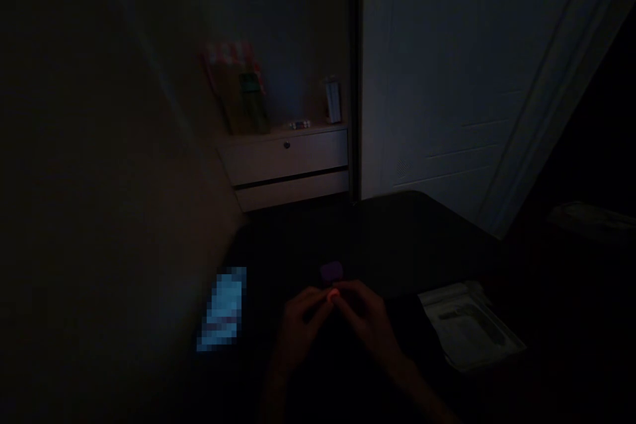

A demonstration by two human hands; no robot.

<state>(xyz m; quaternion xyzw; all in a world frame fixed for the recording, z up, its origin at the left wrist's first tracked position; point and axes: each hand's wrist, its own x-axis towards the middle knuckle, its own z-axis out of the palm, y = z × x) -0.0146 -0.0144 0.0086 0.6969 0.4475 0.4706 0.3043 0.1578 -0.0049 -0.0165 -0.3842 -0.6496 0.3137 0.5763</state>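
The room is very dark. My left hand [301,321] and my right hand [365,321] meet fingertip to fingertip over a dark table [407,232]. Both pinch a tiny thing that glows reddish [332,296] between them; I cannot make out what it is. Just beyond the fingertips lies a small purple object [331,271] on the table.
A lit phone screen [224,310] glows blue at the left of my hands. A pale plastic package [470,324] lies at the right. Behind stand a low drawer unit [288,162] with small items on top and a white door [447,79].
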